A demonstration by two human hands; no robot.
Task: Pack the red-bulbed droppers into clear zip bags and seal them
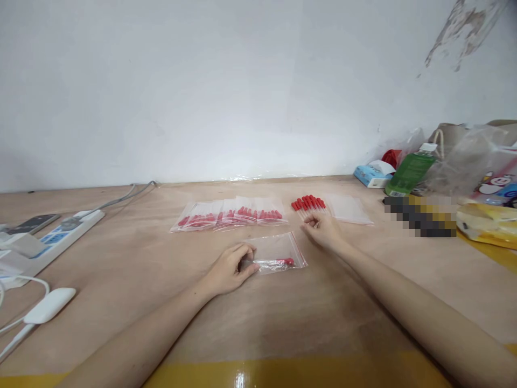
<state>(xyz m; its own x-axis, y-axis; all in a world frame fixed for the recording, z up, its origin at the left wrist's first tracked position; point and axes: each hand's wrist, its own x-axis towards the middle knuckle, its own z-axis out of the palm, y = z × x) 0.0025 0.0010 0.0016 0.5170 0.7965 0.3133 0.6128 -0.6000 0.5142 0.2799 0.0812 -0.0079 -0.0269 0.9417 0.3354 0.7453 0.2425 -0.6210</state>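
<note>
No words or numbers readable. Beyond right hand [321,229], to its right: green bottle [411,170], small pale label [394,193] near base, print too small; blue tissue box [368,175] just beside bottle, print blurred. Farther right: yellow package [487,222], markings too blurred to read.

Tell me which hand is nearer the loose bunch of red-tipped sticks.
Right. The right hand is at the near ends of the red-tipped sticks; the left hand is farther, to their left and closer to the camera, at the left end of a clear bag.
</note>
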